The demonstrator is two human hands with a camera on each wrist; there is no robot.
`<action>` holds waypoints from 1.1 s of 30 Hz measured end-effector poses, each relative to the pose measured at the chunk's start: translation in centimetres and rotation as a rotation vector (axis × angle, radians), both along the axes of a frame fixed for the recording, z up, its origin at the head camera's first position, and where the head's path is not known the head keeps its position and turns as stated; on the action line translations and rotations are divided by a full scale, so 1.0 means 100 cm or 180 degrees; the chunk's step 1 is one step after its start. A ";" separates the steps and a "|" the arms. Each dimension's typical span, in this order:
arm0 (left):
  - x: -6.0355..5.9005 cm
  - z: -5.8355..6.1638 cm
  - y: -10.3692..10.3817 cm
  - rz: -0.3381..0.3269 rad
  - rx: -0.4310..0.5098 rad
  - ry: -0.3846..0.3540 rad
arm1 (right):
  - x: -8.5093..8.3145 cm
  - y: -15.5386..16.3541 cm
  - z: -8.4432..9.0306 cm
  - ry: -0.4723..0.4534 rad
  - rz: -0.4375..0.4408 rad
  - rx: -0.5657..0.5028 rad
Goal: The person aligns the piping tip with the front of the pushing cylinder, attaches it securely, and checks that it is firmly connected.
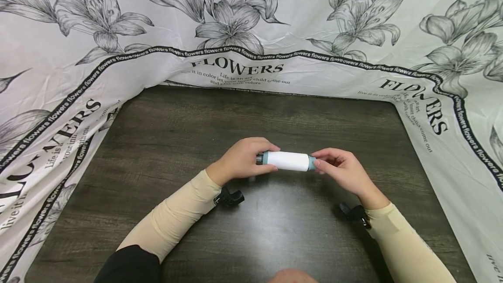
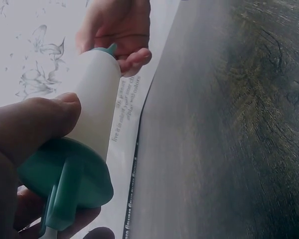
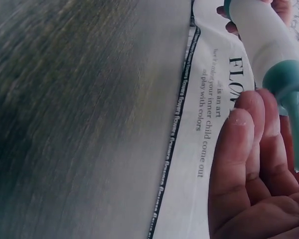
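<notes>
Over the dark wood worktop, ringed by flower-print cloth, a white teal-capped roller lies crosswise, left hand gripping one end, right hand pinching the other.

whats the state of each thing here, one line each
roller: held level above the table, one end in each hand
left hand: grips the roller's left end
right hand: fingertips pinch the roller's right end
table: dark wood, bare around the hands
cloth: draped around the table's edges

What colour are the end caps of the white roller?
Teal green end caps; the left wrist view shows them best.
</notes>
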State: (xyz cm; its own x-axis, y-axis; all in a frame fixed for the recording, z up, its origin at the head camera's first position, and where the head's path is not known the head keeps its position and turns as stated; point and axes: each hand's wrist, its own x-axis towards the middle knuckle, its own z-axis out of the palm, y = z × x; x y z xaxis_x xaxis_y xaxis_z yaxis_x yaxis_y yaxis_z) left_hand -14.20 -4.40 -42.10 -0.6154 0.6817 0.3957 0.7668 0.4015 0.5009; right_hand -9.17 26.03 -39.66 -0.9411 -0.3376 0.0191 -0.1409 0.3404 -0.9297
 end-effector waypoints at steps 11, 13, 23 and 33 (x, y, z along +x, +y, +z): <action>0.000 0.000 0.001 -0.0008 -0.0032 0.0010 | 0.001 -0.006 0.006 -0.0009 0.0048 0.0303; 0.000 0.000 0.001 0.0009 -0.0035 0.0001 | 0.003 -0.007 0.007 0.0173 0.0018 0.0287; -0.001 -0.002 -0.001 0.0053 -0.0052 -0.0017 | 0.002 -0.006 -0.004 0.1139 0.0284 0.0021; -0.001 -0.004 0.000 -0.0004 -0.0031 -0.0004 | 0.006 -0.010 0.004 0.0742 0.0041 0.0386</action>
State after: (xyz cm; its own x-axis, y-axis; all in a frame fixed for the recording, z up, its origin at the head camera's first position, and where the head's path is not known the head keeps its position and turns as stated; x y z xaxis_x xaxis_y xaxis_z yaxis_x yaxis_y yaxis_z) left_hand -14.29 -4.42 -42.47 -0.6149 0.6863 0.3884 0.7667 0.4052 0.4979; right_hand -8.55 25.04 -39.28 -0.9117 -0.3625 0.1935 -0.3515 0.4442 -0.8241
